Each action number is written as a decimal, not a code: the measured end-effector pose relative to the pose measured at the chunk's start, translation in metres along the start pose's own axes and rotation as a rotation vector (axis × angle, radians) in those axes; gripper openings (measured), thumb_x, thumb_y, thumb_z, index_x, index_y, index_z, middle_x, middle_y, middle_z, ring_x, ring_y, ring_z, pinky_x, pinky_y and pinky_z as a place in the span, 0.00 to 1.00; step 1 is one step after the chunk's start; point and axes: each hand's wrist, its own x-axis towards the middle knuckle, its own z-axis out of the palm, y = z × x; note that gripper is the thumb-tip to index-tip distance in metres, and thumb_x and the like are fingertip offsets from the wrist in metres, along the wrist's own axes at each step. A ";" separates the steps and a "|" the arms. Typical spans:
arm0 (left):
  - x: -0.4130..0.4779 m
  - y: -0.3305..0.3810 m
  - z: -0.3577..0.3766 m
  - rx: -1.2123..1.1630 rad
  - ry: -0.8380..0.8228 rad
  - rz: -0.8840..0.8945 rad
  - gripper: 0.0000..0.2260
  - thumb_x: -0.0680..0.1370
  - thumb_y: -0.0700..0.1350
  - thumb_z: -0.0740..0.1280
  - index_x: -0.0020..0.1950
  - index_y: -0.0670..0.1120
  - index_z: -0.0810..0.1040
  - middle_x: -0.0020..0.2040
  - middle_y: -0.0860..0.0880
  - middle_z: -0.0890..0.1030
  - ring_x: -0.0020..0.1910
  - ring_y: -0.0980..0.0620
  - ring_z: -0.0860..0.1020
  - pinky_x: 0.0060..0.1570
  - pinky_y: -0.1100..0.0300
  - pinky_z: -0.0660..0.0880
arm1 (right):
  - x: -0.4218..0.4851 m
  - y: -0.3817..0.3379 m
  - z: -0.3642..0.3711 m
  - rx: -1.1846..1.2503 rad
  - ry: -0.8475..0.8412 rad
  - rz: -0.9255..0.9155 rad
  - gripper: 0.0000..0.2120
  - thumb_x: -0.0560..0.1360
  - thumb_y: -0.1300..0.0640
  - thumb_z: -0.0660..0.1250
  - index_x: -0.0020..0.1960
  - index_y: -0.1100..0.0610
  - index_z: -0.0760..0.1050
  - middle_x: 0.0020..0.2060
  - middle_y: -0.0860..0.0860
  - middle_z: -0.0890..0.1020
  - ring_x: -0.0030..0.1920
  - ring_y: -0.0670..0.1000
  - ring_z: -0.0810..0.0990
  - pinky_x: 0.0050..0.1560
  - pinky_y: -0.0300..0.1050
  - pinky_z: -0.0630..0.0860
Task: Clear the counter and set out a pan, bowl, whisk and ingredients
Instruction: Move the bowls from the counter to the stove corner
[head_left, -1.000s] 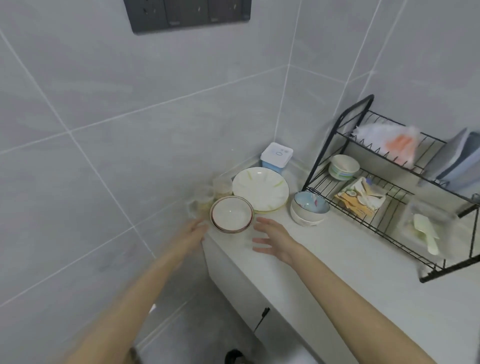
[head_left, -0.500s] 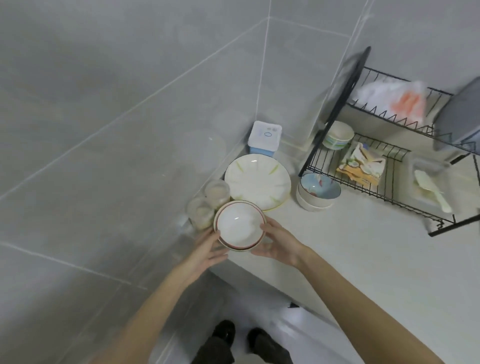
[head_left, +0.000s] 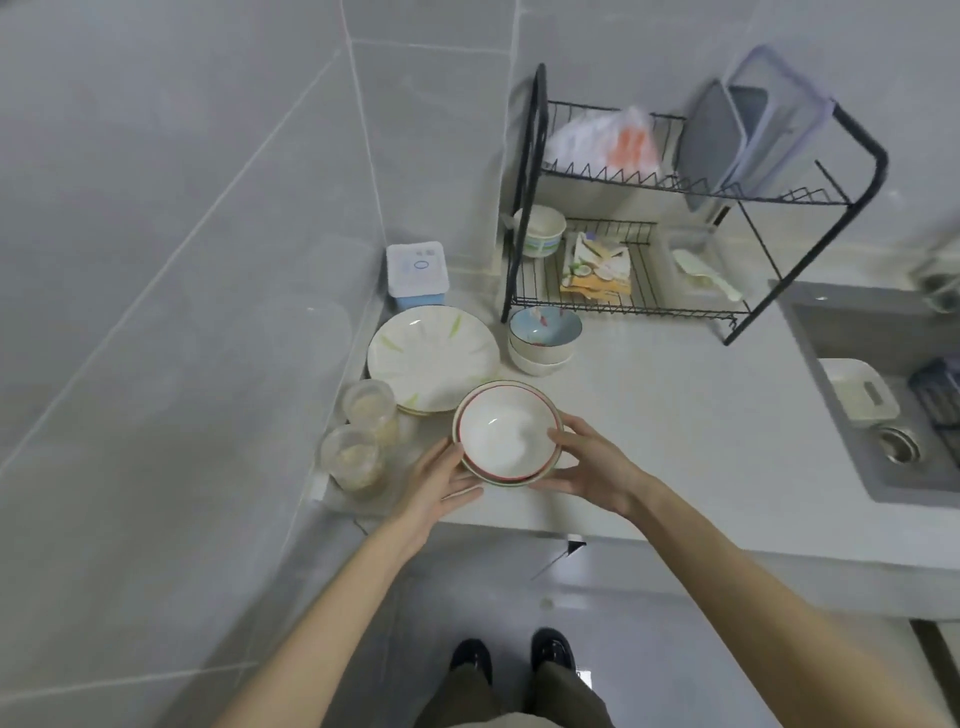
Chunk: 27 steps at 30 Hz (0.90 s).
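A stack of white bowls with red rims (head_left: 506, 434) sits near the front left of the pale counter (head_left: 675, 447). My left hand (head_left: 441, 480) holds the stack on its left side, thumb at the rim and fingers below. From the right, my right hand (head_left: 592, 462) holds it the same way, thumb on the rim. I cannot tell whether the stack rests on the counter or is raised off it. No pan or whisk is in view.
Behind the stack lie white plates with green marks (head_left: 434, 356) and a blue bowl on a white one (head_left: 544, 335). Two clear jars (head_left: 363, 431) stand by the left wall, a white-lidded box (head_left: 417, 270) in the corner. A black dish rack (head_left: 623, 218) fills the back; a sink (head_left: 893, 441) lies right.
Both hands have closed in on the red-rimmed bowl stack from either side and now hold it. The view has tilted down toward the counter edge and floor.
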 end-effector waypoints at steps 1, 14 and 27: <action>0.003 0.003 0.008 0.007 -0.011 -0.002 0.12 0.80 0.46 0.63 0.63 0.49 0.74 0.53 0.46 0.82 0.48 0.47 0.83 0.47 0.56 0.81 | -0.008 -0.003 -0.005 0.012 0.019 -0.020 0.18 0.77 0.61 0.65 0.66 0.54 0.71 0.63 0.56 0.72 0.48 0.63 0.84 0.53 0.61 0.79; 0.005 0.018 0.175 0.217 -0.360 0.059 0.19 0.78 0.47 0.67 0.67 0.44 0.70 0.52 0.45 0.82 0.46 0.46 0.84 0.44 0.56 0.82 | -0.138 -0.035 -0.118 0.202 0.332 -0.310 0.16 0.77 0.60 0.64 0.64 0.53 0.72 0.58 0.56 0.72 0.45 0.64 0.83 0.46 0.55 0.81; -0.085 -0.067 0.438 0.461 -0.745 0.060 0.12 0.79 0.47 0.65 0.60 0.45 0.73 0.48 0.41 0.81 0.46 0.41 0.83 0.43 0.54 0.82 | -0.341 -0.009 -0.310 0.428 0.629 -0.525 0.18 0.76 0.60 0.65 0.65 0.54 0.70 0.56 0.56 0.68 0.48 0.62 0.82 0.48 0.59 0.81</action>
